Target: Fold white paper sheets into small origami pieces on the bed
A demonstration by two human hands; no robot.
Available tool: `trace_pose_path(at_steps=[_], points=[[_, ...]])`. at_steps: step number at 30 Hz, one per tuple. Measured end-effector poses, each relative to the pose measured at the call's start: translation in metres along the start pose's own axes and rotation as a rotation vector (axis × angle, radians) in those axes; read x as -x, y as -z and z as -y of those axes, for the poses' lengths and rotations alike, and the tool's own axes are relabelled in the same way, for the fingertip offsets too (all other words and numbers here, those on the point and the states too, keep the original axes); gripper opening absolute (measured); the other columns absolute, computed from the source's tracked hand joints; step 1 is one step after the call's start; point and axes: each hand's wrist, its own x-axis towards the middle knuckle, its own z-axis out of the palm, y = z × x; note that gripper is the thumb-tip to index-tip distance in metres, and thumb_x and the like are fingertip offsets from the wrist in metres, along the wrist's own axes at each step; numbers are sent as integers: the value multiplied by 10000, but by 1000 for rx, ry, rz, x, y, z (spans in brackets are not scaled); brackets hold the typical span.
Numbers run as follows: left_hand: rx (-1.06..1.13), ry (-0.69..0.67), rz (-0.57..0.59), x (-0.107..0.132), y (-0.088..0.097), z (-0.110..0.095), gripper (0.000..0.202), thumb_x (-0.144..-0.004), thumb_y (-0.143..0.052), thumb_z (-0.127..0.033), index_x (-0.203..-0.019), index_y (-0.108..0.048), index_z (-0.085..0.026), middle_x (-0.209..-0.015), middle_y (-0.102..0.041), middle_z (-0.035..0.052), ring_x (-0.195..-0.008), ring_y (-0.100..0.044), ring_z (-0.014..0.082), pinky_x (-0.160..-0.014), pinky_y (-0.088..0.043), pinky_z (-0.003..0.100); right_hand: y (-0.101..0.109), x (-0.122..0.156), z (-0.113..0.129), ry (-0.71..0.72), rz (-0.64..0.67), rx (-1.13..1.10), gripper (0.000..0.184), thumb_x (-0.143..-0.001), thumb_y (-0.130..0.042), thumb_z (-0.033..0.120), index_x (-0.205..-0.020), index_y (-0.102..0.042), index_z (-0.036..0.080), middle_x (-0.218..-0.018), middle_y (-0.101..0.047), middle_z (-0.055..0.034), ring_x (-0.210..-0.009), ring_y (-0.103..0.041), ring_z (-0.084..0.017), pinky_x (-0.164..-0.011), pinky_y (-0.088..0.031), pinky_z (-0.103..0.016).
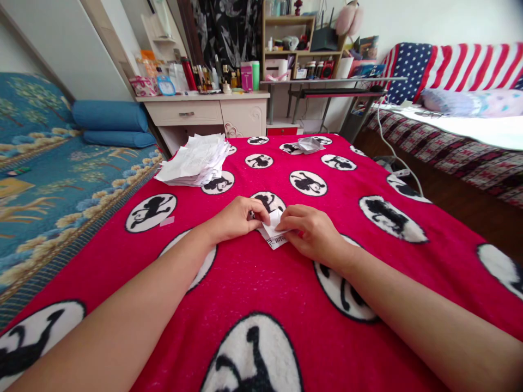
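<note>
Between my two hands is a small folded piece of white paper (274,231) with black printed characters on its near part. My left hand (241,218) pinches its left edge between thumb and forefinger. On the other side, my right hand (308,228) has its fingers closed on the right edge, and these fingers cover part of the paper. The paper sits just over a red cloth (253,283) patterned with black-and-white ovals. Farther off to the left lies a thick stack of white paper sheets (196,158). A folded greyish paper piece (309,145) rests near the cloth's far edge.
A small pink scrap (167,221) lies left on the cloth. Beyond stand a white dresser (204,111) with bottles and a desk (327,90) with shelves. A blue-covered sofa (73,169) is at left, a bed (453,147) at right. A white cable (394,147) hangs beside it.
</note>
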Motion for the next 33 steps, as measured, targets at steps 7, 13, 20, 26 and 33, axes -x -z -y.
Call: trace_pose_path(at_steps=[7,13,20,26,33], points=[[49,51,102,2,6,1,240,-683,-564,-28,-777,-751,-145,-827,-673,47,-763,-610,125,-667,-454,208,4,1,1,47,20,-42,333,-672,-521,3,-862,-725,185,-877,-639,-49,-831,-574,-163,-723,-422,-249],[17,98,177,4,11,-11,316,-644,-504,2,-755,-753,-156,-908,-653,44,-769,-583,114,-622,-416,195,12,1,6,44,106,-58,319,-646,-533,46,-874,-716,174,-908,-646,-60,-853,-578,-187,-748,-430,-273],[-6,109,48,0,-3,-6,102,-744,-656,-213,-782,-720,-145,-739,-646,18,-686,-558,114,-644,-418,221,11,1,3,-120,83,-71,143,-764,-535,116,-747,-660,182,-808,-645,-42,-733,-574,-146,-652,-396,-238],[39,183,95,0,-3,-3,82,-699,-685,-164,-768,-721,-136,-768,-641,22,-707,-563,119,-649,-425,220,12,0,-1,-236,127,-54,115,-735,-594,164,-632,-545,181,-736,-603,-11,-655,-526,-119,-603,-360,-226],[-46,172,182,0,4,-12,165,-726,-619,-146,-835,-743,-157,-850,-627,39,-763,-560,132,-678,-429,227,17,-1,-7,-314,209,-181,172,-699,-707,237,-683,-545,179,-747,-592,0,-650,-509,-115,-588,-363,-228]])
